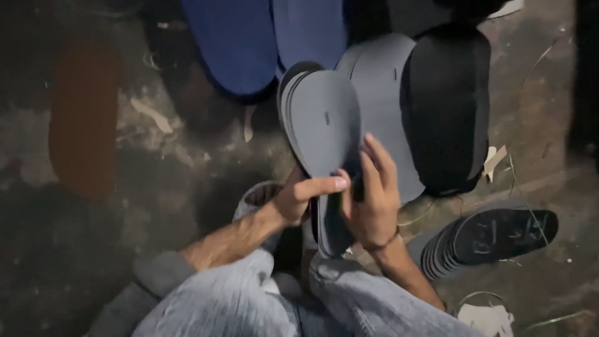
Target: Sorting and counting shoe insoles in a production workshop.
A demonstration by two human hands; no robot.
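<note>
Your left hand point(298, 198) is pinching the near edge of a stack of grey, sole-shaped foam cut-outs point(324, 134), thumb across the top; your right hand point(372, 198) is cupping its other side, fingers closed on it. You are holding it upright over your knees, so keep the edges squared. Black soles point(493, 236) are lying fanned on the floor.

A stack of sole cut-outs point(324, 125) stands between the left hand point(299, 200) and right hand point(371, 200), above the knees. Farther off lie larger sole piles point(446, 106), another fanned stack point(493, 240) lies right, and a single sole point(84, 118) lies far left on the floor point(187, 175).
</note>
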